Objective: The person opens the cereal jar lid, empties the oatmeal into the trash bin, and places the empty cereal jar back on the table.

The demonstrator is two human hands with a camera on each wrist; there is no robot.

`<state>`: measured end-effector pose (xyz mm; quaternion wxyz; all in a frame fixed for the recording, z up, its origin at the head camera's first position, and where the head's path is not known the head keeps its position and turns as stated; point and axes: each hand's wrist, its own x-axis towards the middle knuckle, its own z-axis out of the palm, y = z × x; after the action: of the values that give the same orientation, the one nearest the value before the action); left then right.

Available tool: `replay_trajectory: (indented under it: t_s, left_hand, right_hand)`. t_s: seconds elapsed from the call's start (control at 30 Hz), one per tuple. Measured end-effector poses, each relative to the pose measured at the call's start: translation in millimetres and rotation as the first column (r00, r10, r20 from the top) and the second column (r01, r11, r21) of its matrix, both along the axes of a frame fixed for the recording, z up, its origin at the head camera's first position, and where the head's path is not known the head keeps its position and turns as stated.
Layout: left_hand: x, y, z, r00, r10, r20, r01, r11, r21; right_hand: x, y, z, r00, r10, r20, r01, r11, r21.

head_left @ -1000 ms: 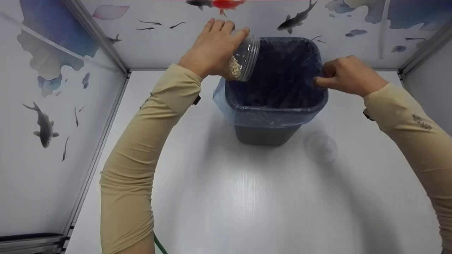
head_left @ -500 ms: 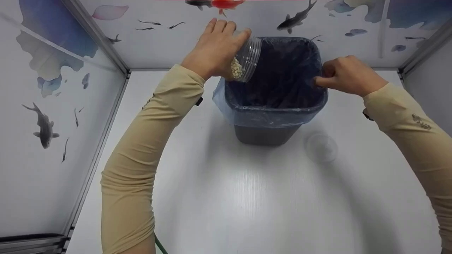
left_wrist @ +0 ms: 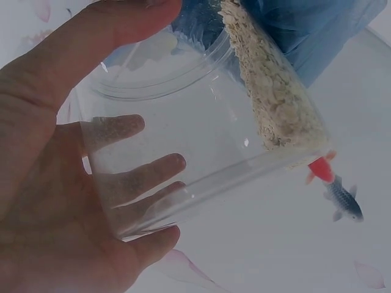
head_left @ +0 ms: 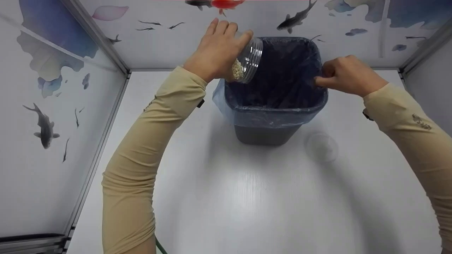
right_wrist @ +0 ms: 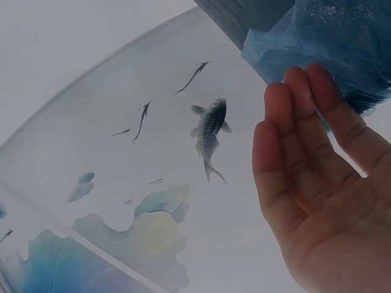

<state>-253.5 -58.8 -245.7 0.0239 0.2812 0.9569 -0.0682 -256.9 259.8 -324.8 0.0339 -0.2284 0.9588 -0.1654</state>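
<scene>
My left hand [head_left: 217, 53] grips a clear jar [head_left: 251, 58] and holds it tipped over the left rim of a trash bin [head_left: 266, 135]. Pale flakes that look like oats [left_wrist: 275, 91] lie along the jar's lower side and reach toward its mouth in the left wrist view. A thin blue bag [head_left: 272, 119] lines the bin and folds down over its rim. At the bin's right rim, my right hand [head_left: 349, 76] holds on with the thumb inside and the fingers outside, against the bag [right_wrist: 293, 46] in the right wrist view.
A clear round lid [head_left: 321, 147] lies on the white table [head_left: 243, 204], right of the bin. Behind the bin stands a white panel [head_left: 159, 46] printed with fish, and another panel [head_left: 46, 187] rises on the left. A green cord [head_left: 160, 245] shows at the front edge.
My left hand and the jar have shifted slightly right and toward me, the jar's mouth now a little farther over the bin. The right hand, bin and lid have stayed put.
</scene>
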Motion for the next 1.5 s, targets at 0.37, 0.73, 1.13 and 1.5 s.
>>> replay_trajectory:
  t_s: [0.37, 0.73, 1.13, 1.5]
  left_hand:
    - [2.1, 4.4, -1.7, 1.000, -0.007, -0.022, 0.007, 0.999, -0.031]
    - [1.4, 5.4, -0.6, 1.000, -0.009, -0.014, 0.008, 0.999, -0.050]
    - [-0.9, 11.4, 6.1, 0.999, 0.010, 0.031, -0.006, 0.992, -0.127]
    - [-2.0, 18.7, 8.4, 0.999, 0.009, 0.046, -0.001, 0.984, -0.178]
  right_hand:
    - [-0.3, 0.3, -1.0, 1.000, 0.001, -0.003, -0.001, 1.000, -0.007]
    - [0.1, 0.1, -1.2, 1.000, 0.012, -0.012, -0.012, 1.000, -0.009]
    - [0.4, -1.6, -0.7, 1.000, 0.007, -0.016, -0.007, 1.000, -0.009]
    - [1.5, 0.1, -1.3, 1.000, -0.004, 0.001, 0.004, 1.000, -0.018]
